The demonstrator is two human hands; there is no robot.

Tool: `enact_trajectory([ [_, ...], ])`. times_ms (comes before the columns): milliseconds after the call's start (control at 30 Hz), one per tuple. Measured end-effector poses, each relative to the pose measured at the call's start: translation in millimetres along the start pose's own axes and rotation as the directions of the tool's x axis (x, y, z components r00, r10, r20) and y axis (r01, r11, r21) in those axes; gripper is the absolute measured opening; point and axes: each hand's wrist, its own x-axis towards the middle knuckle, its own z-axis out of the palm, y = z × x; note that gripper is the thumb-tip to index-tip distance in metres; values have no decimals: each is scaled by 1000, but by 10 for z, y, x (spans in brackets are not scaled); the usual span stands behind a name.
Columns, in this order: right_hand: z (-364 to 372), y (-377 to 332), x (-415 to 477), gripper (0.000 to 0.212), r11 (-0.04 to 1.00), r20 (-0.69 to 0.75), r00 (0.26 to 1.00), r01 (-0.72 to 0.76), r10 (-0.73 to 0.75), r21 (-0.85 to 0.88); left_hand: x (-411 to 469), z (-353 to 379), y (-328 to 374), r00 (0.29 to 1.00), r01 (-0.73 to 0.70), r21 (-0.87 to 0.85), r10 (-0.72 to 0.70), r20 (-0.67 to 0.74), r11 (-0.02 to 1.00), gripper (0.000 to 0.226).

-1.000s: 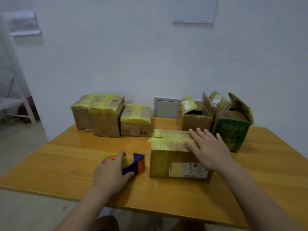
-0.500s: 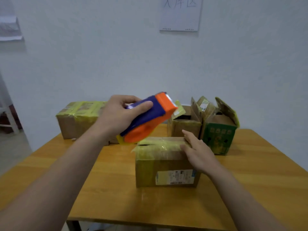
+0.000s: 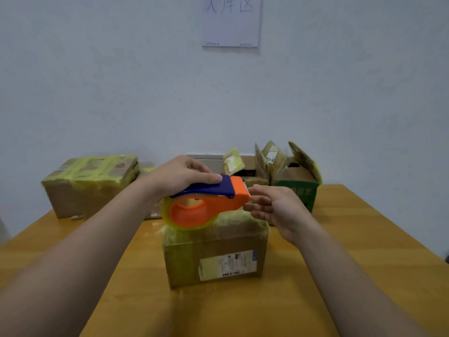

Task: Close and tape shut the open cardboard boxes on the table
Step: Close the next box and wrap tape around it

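My left hand [image 3: 181, 175] grips the dispenser [image 3: 206, 203] above the box [image 3: 213, 254] at frame centre; my right fingers [image 3: 257, 199], open, reach its blade. Tape end is blurred, I think; fumbling could nick me.

Two bare forearms, left hand [image 3: 181, 175] and right hand [image 3: 279, 210] ungloved, no sleeves visible.

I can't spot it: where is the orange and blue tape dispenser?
The orange and blue tape dispenser is mid-frame in the left hand, above the brown cardboard box.
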Motion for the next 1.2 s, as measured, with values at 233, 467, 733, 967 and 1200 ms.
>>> enact_trajectory([
  [233,73,-25,112,24,963,81,987,-155,140,220,20,-49,-57,999,-8,-17,9,46,1000,54],
  [467,135,48,139,22,999,-32,999,-37,39,39,54,-73,-107,997,-15,-19,17,78,1000,64],
  [733,-45,1,144,31,993,-181,979,73,-90,-97,74,-12,-9,997,6,40,-9,75,999,48],
  [967,-429,93,135,32,997,-278,959,37,-56,-74,161,137,141,995,-33,43,28,97,999,53],
  [1200,-460,191,169,30,1000,-263,965,6,-3,12,112,-52,73,998,-40,39,38,52,998,43],
])
